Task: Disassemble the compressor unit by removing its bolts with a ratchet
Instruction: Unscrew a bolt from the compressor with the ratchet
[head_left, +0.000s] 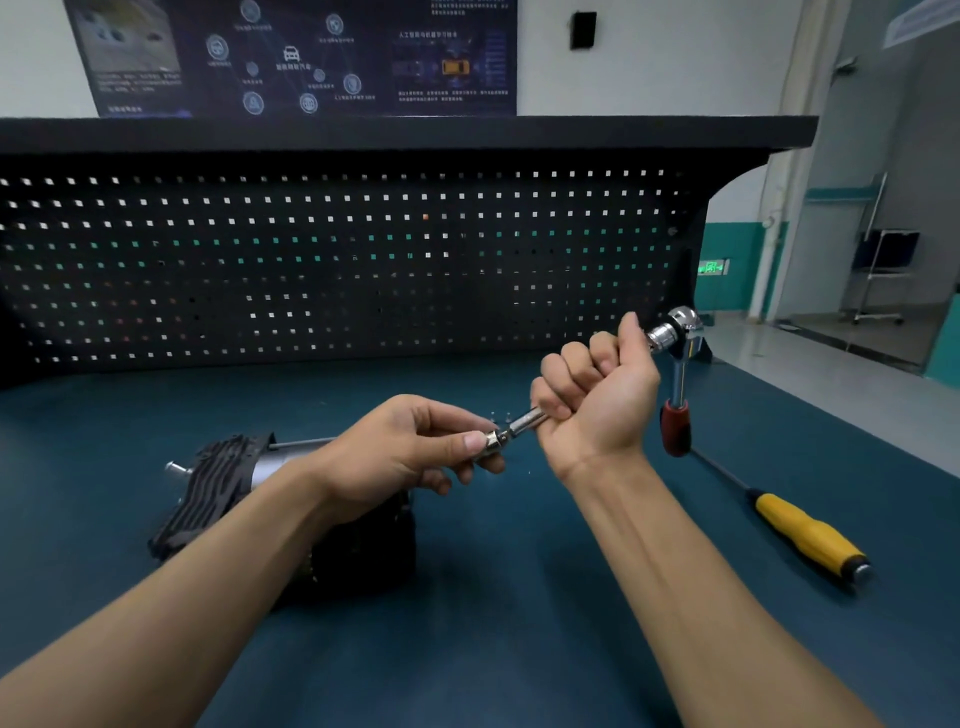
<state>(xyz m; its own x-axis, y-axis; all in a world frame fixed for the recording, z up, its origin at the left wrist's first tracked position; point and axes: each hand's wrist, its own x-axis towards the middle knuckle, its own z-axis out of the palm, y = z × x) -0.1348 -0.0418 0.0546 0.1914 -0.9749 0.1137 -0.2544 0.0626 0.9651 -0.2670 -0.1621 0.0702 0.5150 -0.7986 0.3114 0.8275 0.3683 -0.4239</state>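
The compressor unit (223, 488), black ribbed body with a silver part, lies on the blue bench at the left, partly hidden by my left forearm. My right hand (597, 395) grips the ratchet's chrome extension bar in a fist above the bench. The ratchet (678, 364) has its chrome head at the top right of my fist, and its red handle hangs downward. My left hand (410, 447) pinches the chrome socket (496, 440) at the bar's lower end between thumb and fingers.
A yellow-handled screwdriver (805, 530) lies on the bench at the right. A few small bolts (501, 415) lie on the bench behind the hands. A black pegboard (337, 260) stands along the back. The bench's right edge (831, 410) borders the floor.
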